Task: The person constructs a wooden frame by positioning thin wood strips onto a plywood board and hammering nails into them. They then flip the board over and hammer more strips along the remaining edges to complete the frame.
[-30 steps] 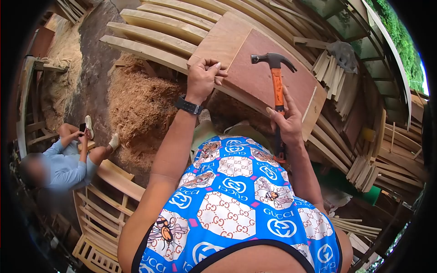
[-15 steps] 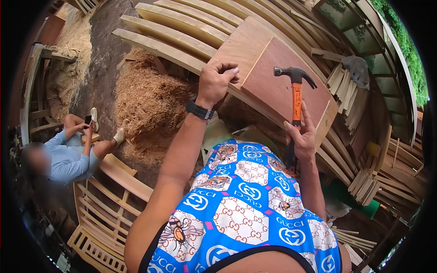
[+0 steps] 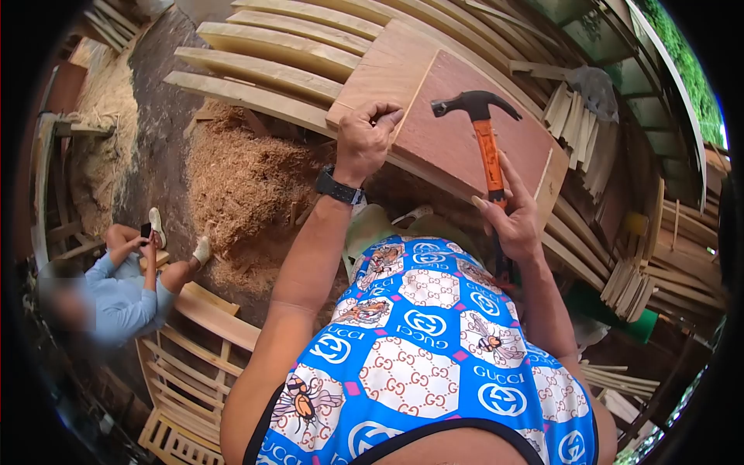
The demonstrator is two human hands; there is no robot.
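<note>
We note a dark, bare floor point(image 3: 160, 116) bearing a heap of brown wood shavings point(image 3: 236, 186), with a paler scatter of shavings point(image 3: 105, 101) along the left. We find slatted wooden furniture point(image 3: 217, 322) at lower left. At upper right we record framed panels point(image 3: 639, 81) and, beyond them, daylit green foliage point(image 3: 692, 66).

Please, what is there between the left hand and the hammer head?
In the head view, a thin pale strip and part of the reddish board show between the left hand and hammer head; I see no loose thing there.
</note>
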